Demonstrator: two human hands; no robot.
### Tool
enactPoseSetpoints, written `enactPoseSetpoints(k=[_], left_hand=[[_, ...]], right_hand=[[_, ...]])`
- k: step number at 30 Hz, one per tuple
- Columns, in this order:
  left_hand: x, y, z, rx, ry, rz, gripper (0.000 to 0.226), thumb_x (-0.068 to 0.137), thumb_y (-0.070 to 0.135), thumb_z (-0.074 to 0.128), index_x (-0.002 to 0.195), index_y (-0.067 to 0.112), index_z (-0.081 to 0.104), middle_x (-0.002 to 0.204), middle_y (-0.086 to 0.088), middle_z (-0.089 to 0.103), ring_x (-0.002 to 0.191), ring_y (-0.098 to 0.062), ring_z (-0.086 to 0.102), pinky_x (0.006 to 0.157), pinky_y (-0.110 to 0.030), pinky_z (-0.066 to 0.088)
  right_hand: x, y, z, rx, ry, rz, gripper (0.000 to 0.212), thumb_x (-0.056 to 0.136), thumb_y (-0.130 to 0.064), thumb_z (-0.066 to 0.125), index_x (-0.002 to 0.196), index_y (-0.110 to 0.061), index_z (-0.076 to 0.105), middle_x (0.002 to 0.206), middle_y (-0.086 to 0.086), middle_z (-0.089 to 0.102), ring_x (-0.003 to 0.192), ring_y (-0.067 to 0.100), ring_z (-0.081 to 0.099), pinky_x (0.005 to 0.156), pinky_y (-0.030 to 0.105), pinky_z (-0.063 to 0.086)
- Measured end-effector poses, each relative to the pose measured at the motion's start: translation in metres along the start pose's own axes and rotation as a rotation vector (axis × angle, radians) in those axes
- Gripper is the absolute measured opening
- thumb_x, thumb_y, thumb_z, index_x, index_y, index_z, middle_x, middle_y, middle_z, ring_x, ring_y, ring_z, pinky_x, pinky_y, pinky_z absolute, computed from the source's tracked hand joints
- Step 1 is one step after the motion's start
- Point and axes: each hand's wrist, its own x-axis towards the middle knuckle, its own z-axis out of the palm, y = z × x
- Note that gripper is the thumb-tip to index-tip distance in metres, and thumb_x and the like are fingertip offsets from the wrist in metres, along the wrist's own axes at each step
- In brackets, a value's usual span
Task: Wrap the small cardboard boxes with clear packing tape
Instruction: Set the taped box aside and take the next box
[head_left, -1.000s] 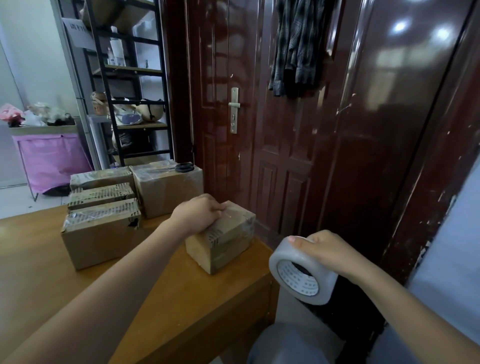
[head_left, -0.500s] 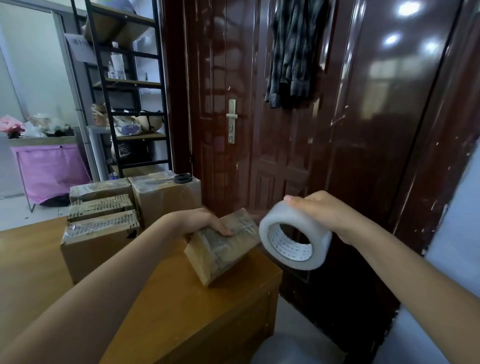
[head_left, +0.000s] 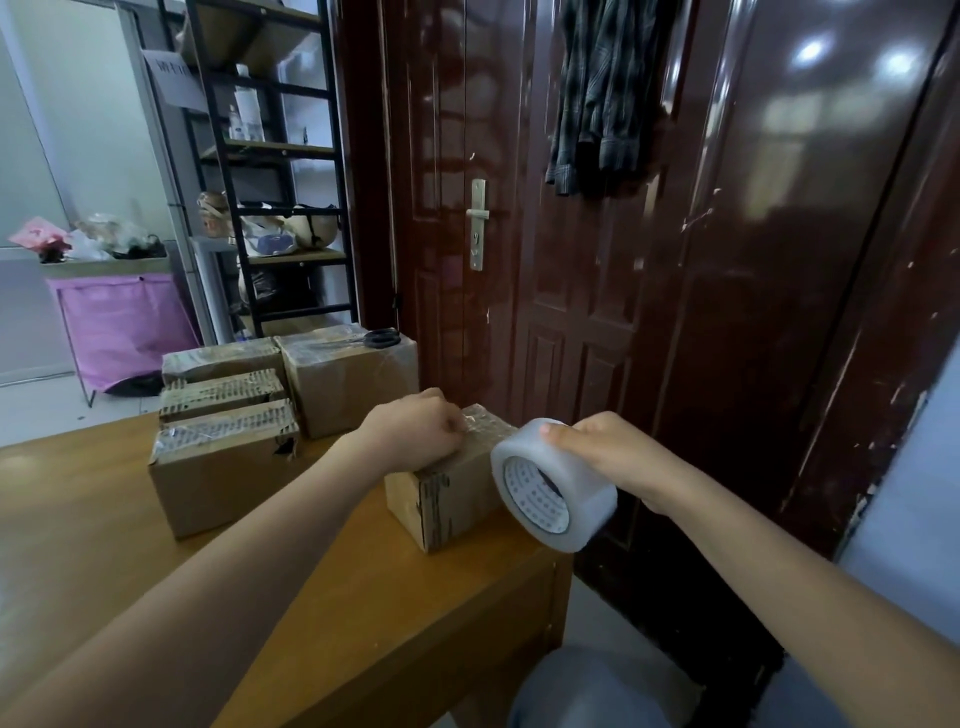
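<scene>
Taping a box at the tabletop corner.
Left hand is sitting on the box, fingers curled over its top; right hand is gripping the tape roll just beside the box.

Small cardboard box at desk corner, clear tape roll touching its right side.

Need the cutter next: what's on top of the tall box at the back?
A pair of black-handled scissors lies on the tall box, near its far right edge, over a glossy taped top. The blades are blurred; no other tool shows there.
</scene>
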Motion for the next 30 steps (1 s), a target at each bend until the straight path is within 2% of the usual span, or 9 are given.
enactPoseSetpoints(k=[4, 8, 11, 14, 17, 22, 24, 26, 30], left_hand=[[-0.014, 0.019, 0.006, 0.328, -0.064, 0.031, 0.076, 0.082, 0.073, 0.051, 0.131, 0.014, 0.048, 0.125, -0.007, 0.049, 0.104, -0.027, 0.058, 0.077, -0.035, 0.048], [-0.016, 0.020, 0.015, 0.368, 0.037, 0.049, 0.067, 0.089, 0.054, 0.058, 0.137, 0.011, 0.041, 0.126, -0.009, 0.052, 0.107, -0.030, 0.058, 0.070, -0.032, 0.045], [-0.015, 0.016, 0.014, 0.300, 0.057, 0.038, 0.066, 0.086, 0.055, 0.061, 0.135, 0.014, 0.043, 0.121, -0.006, 0.056, 0.102, -0.026, 0.060, 0.070, -0.032, 0.047], [-0.009, 0.002, 0.002, 0.007, 0.035, -0.048, 0.062, 0.078, 0.051, 0.072, 0.126, 0.015, 0.056, 0.113, -0.003, 0.063, 0.097, -0.021, 0.061, 0.081, -0.035, 0.054], [-0.001, -0.017, -0.010, -0.442, -0.057, -0.168, 0.045, 0.076, 0.039, 0.078, 0.113, 0.016, 0.066, 0.103, 0.000, 0.064, 0.087, -0.012, 0.060, 0.069, -0.024, 0.051], [0.001, -0.035, -0.010, -0.802, -0.155, -0.329, 0.038, 0.085, 0.030, 0.072, 0.115, 0.011, 0.059, 0.100, -0.003, 0.065, 0.087, -0.017, 0.065, 0.071, -0.026, 0.050], [0.007, -0.035, -0.004, -0.688, -0.010, -0.295, 0.038, 0.090, 0.028, 0.067, 0.124, 0.017, 0.054, 0.111, -0.002, 0.059, 0.097, -0.018, 0.057, 0.080, -0.027, 0.046], [0.009, -0.031, 0.005, -0.306, 0.133, -0.218, 0.035, 0.096, 0.032, 0.057, 0.128, 0.019, 0.055, 0.120, -0.004, 0.055, 0.103, -0.020, 0.055, 0.082, -0.030, 0.047], [0.000, -0.018, 0.015, 0.218, 0.150, -0.123, 0.035, 0.103, 0.036, 0.036, 0.111, 0.013, 0.061, 0.101, -0.005, 0.062, 0.087, -0.022, 0.061, 0.067, -0.030, 0.049]], right_hand=[[-0.001, 0.007, 0.006, -0.013, -0.006, 0.041, 0.057, 0.092, -0.056, 0.051, 0.083, -0.002, 0.066, 0.075, 0.015, 0.064, 0.069, 0.025, 0.063, 0.067, 0.032, 0.045], [-0.002, 0.002, 0.012, -0.213, -0.004, 0.084, 0.053, 0.099, -0.052, 0.041, 0.059, -0.016, 0.042, 0.053, -0.002, 0.040, 0.041, 0.009, 0.037, 0.049, 0.022, 0.029], [0.003, -0.009, 0.003, -0.319, -0.062, 0.107, 0.055, 0.097, -0.054, 0.043, 0.058, -0.017, 0.037, 0.052, -0.004, 0.032, 0.041, 0.009, 0.031, 0.049, 0.023, 0.025], [0.004, -0.020, -0.009, -0.214, -0.058, 0.051, 0.054, 0.094, -0.054, 0.051, 0.066, -0.008, 0.056, 0.063, 0.006, 0.053, 0.058, 0.017, 0.052, 0.061, 0.029, 0.037], [0.007, -0.028, -0.019, 0.082, -0.037, -0.079, 0.054, 0.092, -0.045, 0.058, 0.097, 0.008, 0.067, 0.090, 0.019, 0.070, 0.082, 0.025, 0.066, 0.076, 0.034, 0.047], [0.030, -0.040, -0.008, 0.323, -0.019, -0.258, 0.024, 0.088, -0.033, 0.066, 0.090, -0.009, 0.069, 0.080, 0.002, 0.067, 0.078, 0.017, 0.062, 0.072, 0.030, 0.047], [0.043, -0.044, 0.003, 0.350, 0.039, -0.248, 0.030, 0.087, -0.040, 0.067, 0.092, -0.011, 0.070, 0.085, 0.005, 0.069, 0.080, 0.020, 0.064, 0.075, 0.034, 0.050], [0.055, -0.049, 0.017, 0.367, 0.127, -0.188, 0.037, 0.091, -0.045, 0.062, 0.092, -0.009, 0.069, 0.082, 0.007, 0.069, 0.077, 0.019, 0.065, 0.076, 0.033, 0.051], [0.078, -0.058, 0.044, 0.423, 0.294, -0.108, 0.039, 0.094, -0.050, 0.056, 0.088, -0.012, 0.065, 0.078, 0.005, 0.064, 0.074, 0.019, 0.062, 0.070, 0.032, 0.048]])
